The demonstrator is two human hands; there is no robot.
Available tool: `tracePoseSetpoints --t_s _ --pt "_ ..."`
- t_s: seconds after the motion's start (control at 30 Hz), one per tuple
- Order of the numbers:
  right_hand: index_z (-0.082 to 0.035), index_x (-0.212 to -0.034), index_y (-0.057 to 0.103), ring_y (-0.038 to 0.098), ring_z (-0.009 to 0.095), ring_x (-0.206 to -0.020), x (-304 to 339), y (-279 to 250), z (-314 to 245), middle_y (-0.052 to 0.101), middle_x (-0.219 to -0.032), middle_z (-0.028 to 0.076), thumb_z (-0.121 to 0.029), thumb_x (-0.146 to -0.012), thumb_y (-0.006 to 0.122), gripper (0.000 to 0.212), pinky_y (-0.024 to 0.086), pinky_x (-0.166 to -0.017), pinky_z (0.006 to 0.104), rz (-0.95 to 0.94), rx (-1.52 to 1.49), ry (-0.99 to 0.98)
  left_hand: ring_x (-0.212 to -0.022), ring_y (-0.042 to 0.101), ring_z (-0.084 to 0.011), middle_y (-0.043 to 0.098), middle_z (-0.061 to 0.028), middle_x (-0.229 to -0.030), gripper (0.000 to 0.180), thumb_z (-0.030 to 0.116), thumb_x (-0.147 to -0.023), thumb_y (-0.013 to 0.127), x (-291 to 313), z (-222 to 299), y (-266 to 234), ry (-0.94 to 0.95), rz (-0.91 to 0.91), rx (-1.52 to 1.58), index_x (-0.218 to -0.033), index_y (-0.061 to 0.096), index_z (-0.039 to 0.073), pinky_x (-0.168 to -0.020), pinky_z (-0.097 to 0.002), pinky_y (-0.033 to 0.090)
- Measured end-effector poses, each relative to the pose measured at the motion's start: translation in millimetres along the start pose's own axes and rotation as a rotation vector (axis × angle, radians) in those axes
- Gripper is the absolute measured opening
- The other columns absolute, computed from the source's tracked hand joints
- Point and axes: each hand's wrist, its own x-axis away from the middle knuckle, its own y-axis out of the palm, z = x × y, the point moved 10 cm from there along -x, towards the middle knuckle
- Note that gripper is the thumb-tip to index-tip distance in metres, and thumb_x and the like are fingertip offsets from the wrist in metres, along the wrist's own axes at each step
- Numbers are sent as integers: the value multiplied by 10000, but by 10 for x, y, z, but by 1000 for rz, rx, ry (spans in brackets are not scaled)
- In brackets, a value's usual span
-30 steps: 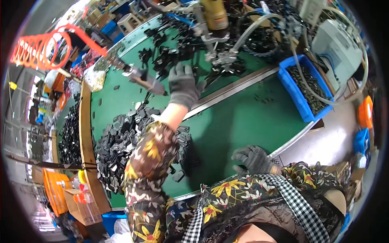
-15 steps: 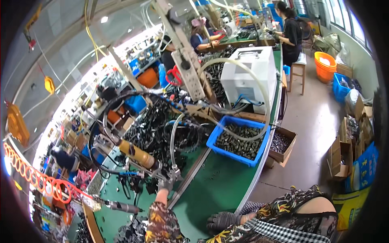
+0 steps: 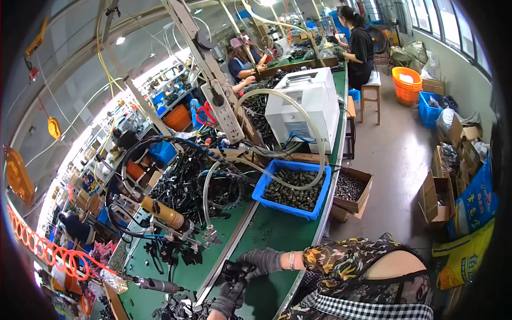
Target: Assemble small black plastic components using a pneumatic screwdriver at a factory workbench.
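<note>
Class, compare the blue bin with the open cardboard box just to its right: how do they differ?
Material: the blue bin looks like plastic, while the cardboard box is brown card.
Place: the bin sits on the green table; the box stands outside the table's edge.
Contents: the bin holds dark pieces, the box paler, silvery ones.
Shared: both are open-topped and hold many small parts.

I observe both hands gloved in grey, close together in front of the body. Right hand [image 3: 261, 263]: extended leftward, back uppermost, fingers bent inward in a grip. Right wrist [image 3: 294, 261]: nearly straight, bare skin showing. Left hand [image 3: 229, 298]: just beside, fingers curled and directed forward; its exact hold is unclear.
</note>
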Motion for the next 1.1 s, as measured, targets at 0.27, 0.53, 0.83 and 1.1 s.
tracePoseSetpoints --t_s 0.27,0.53,0.83,1.1 --pt "-68 -1213 599 667 350 -985 285 -348 63 693 -1007 168 -530 -751 763 674 530 -822 411 -215 236 221 -462 506 -184 554 -32 -627 116 290 -943 607 -321 -86 -219 159 121 2 -942 565 182 -398 -284 382" --pt "-106 -1257 579 656 374 -990 348 -404 46 694 -1029 166 -454 -781 755 615 518 -850 449 -87 239 200 -409 335 -111 360 30 -552 411 510 -961 561 -319 -154 269 -138 -318 308 -1002 606 103 -393 -287 275" --pt "-117 -1257 558 649 373 -996 300 -381 14 682 -1060 162 -407 -798 740 573 512 -866 448 8 202 161 -639 480 -88 565 -6 -738 571 -35 -720 790 -1291 -551 -667 435 263 -74 -1186 486 96 -635 -246 471" --pt "-106 -1170 623 636 354 -1017 407 -444 -77 661 -1064 150 -345 -793 746 463 517 -873 427 83 154 30 -479 516 -154 550 -26 -619 271 323 -969 588 -37 174 99 242 117 -257 -1062 564 70 -432 -309 399"
